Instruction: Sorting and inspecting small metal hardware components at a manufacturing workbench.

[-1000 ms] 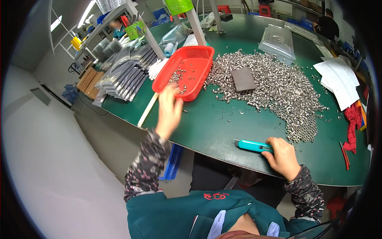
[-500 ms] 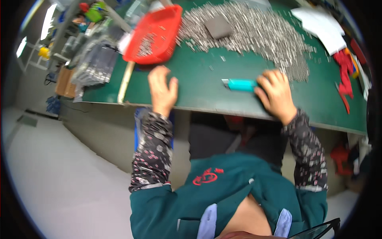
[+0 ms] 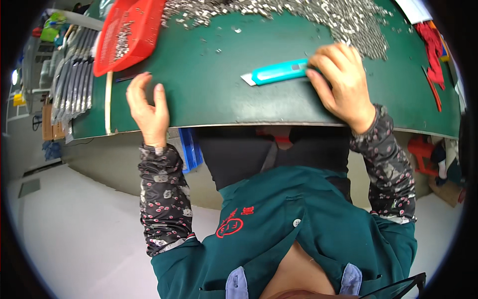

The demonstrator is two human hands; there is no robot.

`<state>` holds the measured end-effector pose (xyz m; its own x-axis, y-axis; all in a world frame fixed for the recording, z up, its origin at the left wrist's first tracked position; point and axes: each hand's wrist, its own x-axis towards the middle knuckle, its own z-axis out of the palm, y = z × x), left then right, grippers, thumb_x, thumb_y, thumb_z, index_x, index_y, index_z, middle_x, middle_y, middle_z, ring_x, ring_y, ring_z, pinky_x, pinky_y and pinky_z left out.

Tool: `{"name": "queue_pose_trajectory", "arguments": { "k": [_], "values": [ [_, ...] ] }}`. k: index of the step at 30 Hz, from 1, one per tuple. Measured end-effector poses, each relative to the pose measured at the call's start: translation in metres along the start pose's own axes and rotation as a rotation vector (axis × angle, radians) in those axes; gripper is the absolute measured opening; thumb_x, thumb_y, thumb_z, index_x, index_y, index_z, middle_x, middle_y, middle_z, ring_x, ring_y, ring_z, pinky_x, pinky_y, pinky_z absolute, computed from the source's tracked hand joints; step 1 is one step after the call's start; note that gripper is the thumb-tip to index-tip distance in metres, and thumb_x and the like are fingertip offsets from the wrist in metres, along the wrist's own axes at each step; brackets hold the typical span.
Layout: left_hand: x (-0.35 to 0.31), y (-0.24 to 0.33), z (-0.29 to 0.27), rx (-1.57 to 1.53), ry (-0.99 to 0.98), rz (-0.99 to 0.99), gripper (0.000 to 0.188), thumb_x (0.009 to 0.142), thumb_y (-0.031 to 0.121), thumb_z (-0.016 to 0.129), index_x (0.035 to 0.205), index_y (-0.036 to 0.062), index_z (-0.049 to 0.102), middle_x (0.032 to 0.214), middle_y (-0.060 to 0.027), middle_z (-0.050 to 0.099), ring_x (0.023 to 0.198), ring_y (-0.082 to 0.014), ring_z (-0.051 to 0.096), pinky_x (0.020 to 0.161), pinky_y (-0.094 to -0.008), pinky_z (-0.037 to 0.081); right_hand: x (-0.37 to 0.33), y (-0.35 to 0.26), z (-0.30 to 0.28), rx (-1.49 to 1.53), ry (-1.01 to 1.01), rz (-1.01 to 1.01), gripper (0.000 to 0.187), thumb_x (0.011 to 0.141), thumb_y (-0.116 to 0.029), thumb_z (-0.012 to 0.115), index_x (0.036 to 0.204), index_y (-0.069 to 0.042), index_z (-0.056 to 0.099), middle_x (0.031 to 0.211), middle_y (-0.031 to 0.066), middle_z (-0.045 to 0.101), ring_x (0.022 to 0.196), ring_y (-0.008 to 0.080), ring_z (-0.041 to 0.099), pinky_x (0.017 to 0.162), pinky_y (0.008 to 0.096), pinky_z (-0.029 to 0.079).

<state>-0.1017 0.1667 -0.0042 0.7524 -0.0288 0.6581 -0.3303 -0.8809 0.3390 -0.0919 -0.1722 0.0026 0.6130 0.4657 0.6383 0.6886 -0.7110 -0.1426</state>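
Observation:
A teal utility knife [image 3: 279, 72] lies level above the green tabletop or on it; I cannot tell which. Its blade points left. My right hand [image 3: 343, 82] is closed around the knife's right end, fingers curled over it. Over at the left, near the table's front edge, my left hand [image 3: 149, 109] has its thumb and fingers apart and holds nothing. Close to its fingertips is a thin dark pen-like stick [image 3: 130, 77], partly hidden. Beyond that stands a red plastic basket [image 3: 145, 47] with small metal pieces [image 3: 122, 42] inside.
A wide heap of small silvery metal pieces [image 3: 348, 22] covers the far side of the green table [image 3: 214, 99]. Bagged dark strips [image 3: 77, 82] are stacked at the left. Red cloth [image 3: 430, 50], a thin red-handled tool [image 3: 432, 92] and white paper [image 3: 414, 10] lie at the right.
The whole view has shifted, so the basket and heap sit higher and farther left. The grey block on the heap is now out of view. My right hand still grips the knife.

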Motion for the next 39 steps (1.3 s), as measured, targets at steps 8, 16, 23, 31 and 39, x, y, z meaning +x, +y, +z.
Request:
{"name": "queue_pose_trajectory", "arguments": {
  "k": [8,16,23,31,39],
  "values": [
    [-0.018,0.010,0.009,-0.022,-0.007,-0.044,0.027,0.068,0.007,0.060,0.093,0.0008,0.051,0.100,-0.0143,0.051,0.099,-0.0314,0.046,0.087,-0.0391,0.039,-0.006,-0.011,-0.013,0.073,-0.039,0.063,0.013,0.067,-0.004,0.059,0.078,-0.003,0.051,0.081,0.0111,0.049,0.077,0.0289,0.045,0.070,0.0381,0.035],
    [-0.013,0.017,0.006,-0.068,0.021,-0.022,0.029,0.068,0.007,0.060,0.094,0.0001,0.049,0.100,-0.0148,0.050,0.098,-0.0317,0.046,0.085,-0.0382,0.039,0.011,-0.024,-0.042,0.078,0.105,-0.045,0.018,0.063,0.001,0.059,0.080,-0.002,0.052,0.081,0.0106,0.049,0.075,0.0285,0.046,0.068,0.0376,0.035],
    [-0.007,0.014,0.005,-0.083,0.010,-0.051,0.029,0.068,0.007,0.060,0.094,-0.0004,0.049,0.097,-0.0140,0.050,0.096,-0.0309,0.047,0.085,-0.0374,0.039,0.102,-0.097,-0.134,0.949,0.457,-0.429,0.051,0.056,-0.005,0.064,0.105,-0.005,0.047,0.075,0.0062,0.051,0.061,0.0178,0.044,0.053,0.0283,0.035],
    [-0.010,0.016,0.004,-0.127,0.008,-0.071,0.032,0.067,0.008,0.061,0.095,-0.0006,0.049,0.097,-0.0149,0.050,0.096,-0.0315,0.047,0.085,-0.0372,0.039,0.128,-0.162,-0.145,0.819,0.768,-0.171,0.020,0.079,-0.023,0.054,0.084,-0.010,0.040,0.056,0.0048,0.051,0.045,0.0169,0.041,0.041,0.0298,0.037],
    [-0.009,0.019,-0.003,-0.200,-0.035,-0.029,0.035,0.064,0.009,0.063,0.095,-0.0004,0.050,0.096,-0.0161,0.052,0.092,-0.0331,0.050,0.082,-0.0383,0.042,0.163,-0.129,-0.094,0.989,0.558,-0.405,0.020,0.070,-0.012,0.060,0.084,-0.006,0.047,0.061,0.0052,0.054,0.047,0.0169,0.047,0.041,0.0262,0.037]
  ]
}}
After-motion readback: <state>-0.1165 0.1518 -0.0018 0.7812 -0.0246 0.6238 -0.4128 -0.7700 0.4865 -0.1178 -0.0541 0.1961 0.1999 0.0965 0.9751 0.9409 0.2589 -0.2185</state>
